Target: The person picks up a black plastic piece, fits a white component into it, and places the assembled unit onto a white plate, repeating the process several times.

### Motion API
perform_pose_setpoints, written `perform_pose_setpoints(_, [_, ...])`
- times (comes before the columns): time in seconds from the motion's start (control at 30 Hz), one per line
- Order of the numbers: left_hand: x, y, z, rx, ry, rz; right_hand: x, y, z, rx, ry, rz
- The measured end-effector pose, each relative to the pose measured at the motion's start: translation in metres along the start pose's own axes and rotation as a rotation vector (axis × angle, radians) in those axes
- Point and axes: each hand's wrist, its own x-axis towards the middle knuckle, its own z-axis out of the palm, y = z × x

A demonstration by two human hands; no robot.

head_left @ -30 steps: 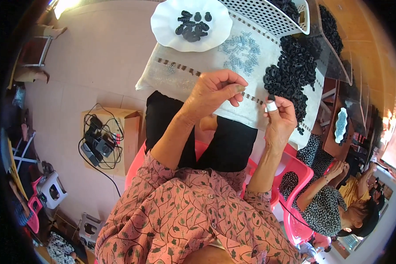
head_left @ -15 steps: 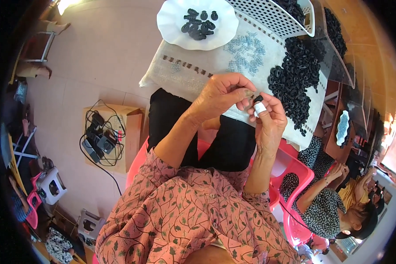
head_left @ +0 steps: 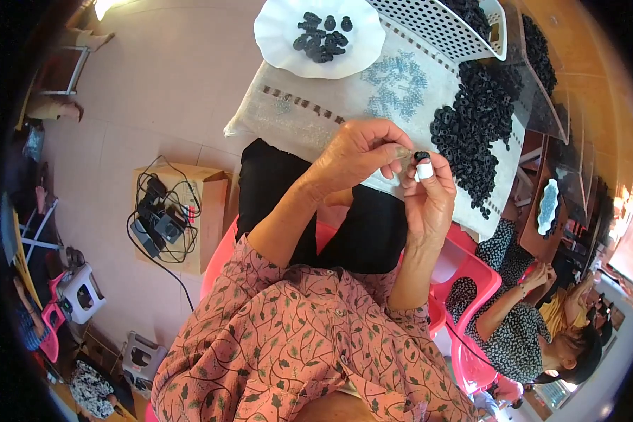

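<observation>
Between the fingers of my right hand (head_left: 429, 193) is a small black plastic part (head_left: 421, 156); white tape wraps that thumb. Close beside it, my left hand (head_left: 362, 155) has thumb and index finger pinched together, and whatever lies in that pinch is too small to make out. Both hands hover over the near edge of a cloth-covered table (head_left: 299, 126). To the right of my hands spreads a heap of black plastic parts (head_left: 471, 133). Many tiny clear-blue pieces (head_left: 395, 84) lie scattered on the cloth beyond them.
A white scalloped plate (head_left: 274, 42) with several black parts stands at the far left of the table. Behind the heap is a white perforated basket (head_left: 443, 32). On the floor at left, a cardboard box (head_left: 214, 211) carries cables and adapters. A co-worker (head_left: 513, 330) sits at right.
My right hand has turned slightly, so the black part and the taped thumb show more plainly. The left hand stays pinched in nearly the same place.
</observation>
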Motion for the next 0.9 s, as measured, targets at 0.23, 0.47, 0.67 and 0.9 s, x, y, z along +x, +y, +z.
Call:
perform_pose_setpoints(0.23, [0.001,-0.004,0.001,-0.023,-0.004,0.024,0.001,0.003,0.003,0.067,0.025,0.036])
perform_pose_setpoints(0.47, [0.000,-0.004,-0.001,0.000,-0.012,0.015,-0.001,0.007,0.003,-0.019,0.005,-0.038])
perform_pose_setpoints(0.67, [0.000,-0.005,-0.001,0.081,0.023,0.044,-0.006,0.010,0.009,-0.178,0.025,-0.142])
perform_pose_setpoints(0.9, [-0.002,0.000,-0.001,0.131,0.033,0.046,-0.008,0.016,0.010,-0.414,0.051,-0.315])
